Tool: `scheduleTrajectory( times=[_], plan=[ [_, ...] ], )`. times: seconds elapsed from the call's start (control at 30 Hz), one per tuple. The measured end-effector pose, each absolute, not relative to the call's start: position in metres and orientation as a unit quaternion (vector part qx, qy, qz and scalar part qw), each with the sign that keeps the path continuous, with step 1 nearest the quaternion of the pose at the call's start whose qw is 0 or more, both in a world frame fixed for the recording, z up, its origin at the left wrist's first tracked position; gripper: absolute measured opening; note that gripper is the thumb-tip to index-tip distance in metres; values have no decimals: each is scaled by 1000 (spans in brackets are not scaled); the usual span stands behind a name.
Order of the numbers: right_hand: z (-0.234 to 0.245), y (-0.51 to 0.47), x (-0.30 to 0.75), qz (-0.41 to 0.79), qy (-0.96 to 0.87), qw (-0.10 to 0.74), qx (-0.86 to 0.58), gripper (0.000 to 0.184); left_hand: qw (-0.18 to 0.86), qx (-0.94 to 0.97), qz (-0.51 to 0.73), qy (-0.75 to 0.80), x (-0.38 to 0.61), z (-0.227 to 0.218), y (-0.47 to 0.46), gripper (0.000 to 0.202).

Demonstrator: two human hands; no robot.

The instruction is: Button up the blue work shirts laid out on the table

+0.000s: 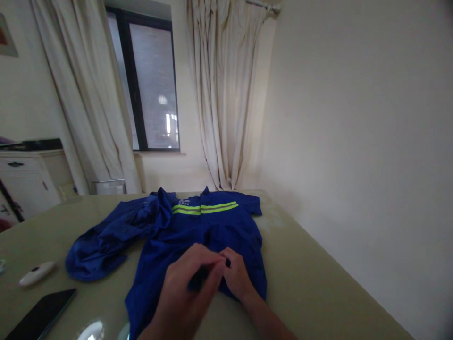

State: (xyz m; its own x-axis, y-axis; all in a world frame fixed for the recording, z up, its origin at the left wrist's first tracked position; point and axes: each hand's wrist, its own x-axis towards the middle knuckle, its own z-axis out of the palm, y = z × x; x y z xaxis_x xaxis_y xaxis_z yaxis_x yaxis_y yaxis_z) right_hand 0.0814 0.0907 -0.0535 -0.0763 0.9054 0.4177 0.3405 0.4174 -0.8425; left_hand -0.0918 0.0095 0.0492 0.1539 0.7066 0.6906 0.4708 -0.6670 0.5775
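Both hands point(182, 278) point(238, 276) pinch narrowly, contents unclear; blue shirt point(226, 232) lies lengthwise, collar point(205, 191) pointing away.

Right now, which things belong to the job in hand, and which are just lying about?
In the job, seemingly: blue cloth shirt with yellow-green stripes; perhaps crumpled blue fabric overlapping it.

Lying about: flat black rectangular device; elongated white object.

Blurred left hand point(191, 288) hides part of the blue shirt point(177, 236) behind it; whether it grips fabric cannot be told. Beyond the hand, chest lettering point(184, 201) is too small to read. Left of it, a dark flat device point(42, 311) runs off the bottom edge.
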Motion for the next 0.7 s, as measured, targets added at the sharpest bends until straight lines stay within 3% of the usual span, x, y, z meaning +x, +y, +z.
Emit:
scheduleTrajectory(
  times=[0.13,0.3,0.7],
  plan=[
    [-53,93,84,289,-661,499,-479,19,192,757,432,451,-94,5,73,19],
    [-54,92,82,282,-670,491,-480,19,234,728,406,500,-108,-56,86,20],
    [-49,83,84,278,-738,449,-421,8,295,724,441,441,-111,-51,87,16]
  ],
)
